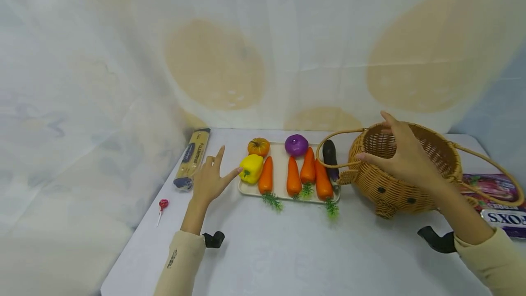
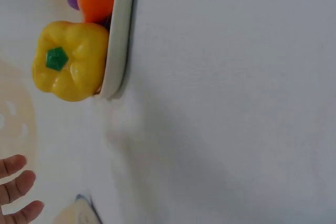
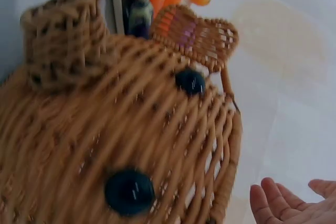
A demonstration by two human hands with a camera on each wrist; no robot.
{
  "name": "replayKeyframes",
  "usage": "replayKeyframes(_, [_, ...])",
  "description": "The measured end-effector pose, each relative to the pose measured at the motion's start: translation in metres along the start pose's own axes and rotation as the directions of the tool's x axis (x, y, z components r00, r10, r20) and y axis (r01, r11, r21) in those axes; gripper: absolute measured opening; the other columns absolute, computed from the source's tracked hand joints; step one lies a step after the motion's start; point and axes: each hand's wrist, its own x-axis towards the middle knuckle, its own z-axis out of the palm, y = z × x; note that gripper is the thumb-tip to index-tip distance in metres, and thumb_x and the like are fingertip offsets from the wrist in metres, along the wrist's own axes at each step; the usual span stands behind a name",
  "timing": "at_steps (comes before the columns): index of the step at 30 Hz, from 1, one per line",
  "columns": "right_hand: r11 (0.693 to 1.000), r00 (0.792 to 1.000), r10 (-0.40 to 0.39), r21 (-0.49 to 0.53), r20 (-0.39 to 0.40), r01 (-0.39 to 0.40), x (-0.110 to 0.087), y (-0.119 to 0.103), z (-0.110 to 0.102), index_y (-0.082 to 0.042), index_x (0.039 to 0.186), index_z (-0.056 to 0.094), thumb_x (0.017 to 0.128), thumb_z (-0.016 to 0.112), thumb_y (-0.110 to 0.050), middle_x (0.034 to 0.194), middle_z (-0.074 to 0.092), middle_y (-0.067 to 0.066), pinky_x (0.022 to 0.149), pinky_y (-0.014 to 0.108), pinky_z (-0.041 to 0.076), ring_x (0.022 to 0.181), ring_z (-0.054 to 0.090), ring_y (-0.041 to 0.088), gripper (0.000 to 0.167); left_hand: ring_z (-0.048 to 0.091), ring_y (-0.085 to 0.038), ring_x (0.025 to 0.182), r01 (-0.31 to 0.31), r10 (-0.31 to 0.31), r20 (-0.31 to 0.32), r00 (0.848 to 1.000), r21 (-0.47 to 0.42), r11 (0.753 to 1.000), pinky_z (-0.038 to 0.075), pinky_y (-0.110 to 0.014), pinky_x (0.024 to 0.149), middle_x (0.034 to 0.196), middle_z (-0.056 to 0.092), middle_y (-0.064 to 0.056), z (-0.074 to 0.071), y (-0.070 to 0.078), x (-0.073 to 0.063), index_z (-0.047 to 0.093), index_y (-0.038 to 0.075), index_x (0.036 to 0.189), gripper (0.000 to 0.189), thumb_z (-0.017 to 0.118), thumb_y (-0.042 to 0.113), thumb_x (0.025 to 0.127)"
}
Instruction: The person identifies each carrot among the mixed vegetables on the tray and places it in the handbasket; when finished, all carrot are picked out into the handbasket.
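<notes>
My left hand (image 1: 208,181) hovers at the left end of a cream tray (image 1: 279,163), fingers spread and holding nothing. In the head view its thumb tip points at a yellow bell pepper (image 1: 251,169); the left wrist view shows its fingers (image 2: 20,186) apart from the pepper (image 2: 73,59). My right hand (image 1: 404,156) is spread over the mouth of a wicker basket (image 1: 370,191) with an animal face. The right wrist view has those fingers (image 3: 273,200) beyond the rim of the basket (image 3: 147,135), gripping nothing. Whether the thumb touches the rim, I cannot tell.
Several carrots (image 1: 266,175), a small pumpkin (image 1: 259,146), a purple onion (image 1: 297,145) and an eggplant (image 1: 329,156) lie on the tray. A spaghetti pack (image 1: 192,159) and red lollipop (image 1: 163,203) lie left. A purple FOX'S pack (image 1: 493,191) sits right, partly behind the basket's handle.
</notes>
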Motion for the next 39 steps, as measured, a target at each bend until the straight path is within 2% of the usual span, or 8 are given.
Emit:
replayKeyframes(4, [0.999, 1.0, -0.008, 0.035, -0.008, 0.008, -0.003, -0.003, 0.009, -0.019, 0.16, 0.012, 0.079, 0.084, -0.037, 0.147, 0.037, 0.027, 0.096, 0.067, 0.038, 0.126, 0.041, 0.047, 0.11, 0.054, -0.025, 0.073, 0.061, -0.061, 0.008, 0.998, -0.123, 0.991, 0.036, -0.03, 0.055, 0.11, 0.054, -0.015, 0.014, -0.003, -0.009, 0.029, 0.027, 0.157, 0.092, 0.052, 0.078, 0.083])
replayKeyframes(9, [0.998, 0.999, -0.046, 0.052, -0.002, 0.046, -0.006, -0.005, 0.022, -0.013, 0.159, 0.017, 0.08, 0.084, -0.034, 0.142, 0.041, 0.028, 0.092, 0.062, 0.043, 0.119, 0.046, 0.046, 0.106, 0.051, -0.022, 0.071, 0.128, -0.115, 0.063, 0.991, -0.282, 0.951, 0.038, -0.031, 0.056, 0.112, 0.053, -0.014, 0.031, -0.006, -0.019, 0.033, 0.03, 0.155, 0.087, 0.062, 0.07, 0.083])
replayKeyframes(14, [0.994, 0.997, -0.076, 0.076, 0.004, 0.075, -0.007, -0.006, 0.033, -0.009, 0.158, 0.022, 0.079, 0.084, -0.031, 0.137, 0.043, 0.026, 0.091, 0.057, 0.045, 0.118, 0.046, 0.04, 0.103, 0.051, -0.021, 0.072, 0.143, -0.121, 0.089, 0.989, -0.307, 0.941, 0.038, -0.031, 0.056, 0.108, 0.052, -0.01, 0.044, -0.01, -0.026, 0.04, 0.03, 0.152, 0.083, 0.067, 0.066, 0.082])
replayKeyframes(21, [0.995, 0.998, -0.005, 0.095, 0.062, -0.001, -0.008, -0.01, 0.043, -0.016, 0.159, 0.019, 0.079, 0.083, -0.042, 0.148, 0.038, 0.023, 0.091, 0.061, 0.045, 0.117, 0.051, 0.043, 0.105, 0.052, -0.022, 0.08, 0.194, -0.155, 0.137, 0.978, -0.347, 0.918, 0.038, -0.032, 0.061, 0.107, 0.054, -0.009, 0.052, -0.011, -0.028, 0.05, 0.027, 0.145, 0.076, 0.07, 0.063, 0.081])
replayKeyframes(25, [0.996, 0.998, -0.011, 0.093, 0.067, 0.005, -0.008, -0.01, 0.051, -0.019, 0.159, 0.021, 0.078, 0.083, -0.045, 0.148, 0.04, 0.023, 0.095, 0.069, 0.037, 0.126, 0.045, 0.046, 0.105, 0.049, -0.019, 0.078, 0.197, -0.159, 0.132, 0.978, -0.372, 0.907, 0.036, -0.031, 0.062, 0.107, 0.054, -0.007, 0.056, -0.013, -0.029, 0.058, 0.025, 0.137, 0.068, 0.073, 0.059, 0.08])
replayKeyframes(29, [0.994, 0.997, -0.022, 0.106, 0.073, 0.014, -0.007, -0.011, 0.061, -0.019, 0.158, 0.024, 0.077, 0.084, -0.045, 0.146, 0.042, 0.021, 0.1, 0.071, 0.031, 0.133, 0.04, 0.044, 0.104, 0.045, -0.018, 0.076, 0.202, -0.161, 0.129, 0.978, -0.431, 0.88, 0.034, -0.032, 0.066, 0.105, 0.054, -0.006, 0.062, -0.013, -0.032, 0.064, 0.024, 0.13, 0.059, 0.075, 0.055, 0.081])
replayKeyframes(33, [0.993, 0.996, -0.032, 0.116, 0.085, 0.022, -0.006, -0.012, 0.073, -0.019, 0.156, 0.027, 0.077, 0.083, -0.045, 0.143, 0.045, 0.019, 0.097, 0.065, 0.039, 0.125, 0.047, 0.04, 0.101, 0.044, -0.018, 0.075, 0.191, -0.157, 0.111, 0.981, -0.489, 0.851, 0.03, -0.034, 0.071, 0.102, 0.054, -0.006, 0.067, -0.012, -0.035, 0.068, 0.023, 0.123, 0.048, 0.076, 0.049, 0.082])
replayKeyframes(39, [0.988, 0.991, -0.03, 0.154, 0.128, 0.01, -0.005, -0.015, 0.092, -0.013, 0.155, 0.028, 0.079, 0.082, -0.044, 0.142, 0.044, 0.022, 0.088, 0.057, 0.05, 0.114, 0.055, 0.041, 0.098, 0.043, -0.017, 0.072, 0.16, -0.144, 0.073, 0.987, -0.522, 0.838, 0.028, -0.035, 0.072, 0.1, 0.057, -0.007, 0.071, -0.013, -0.038, 0.073, 0.025, 0.117, 0.037, 0.077, 0.042, 0.084])
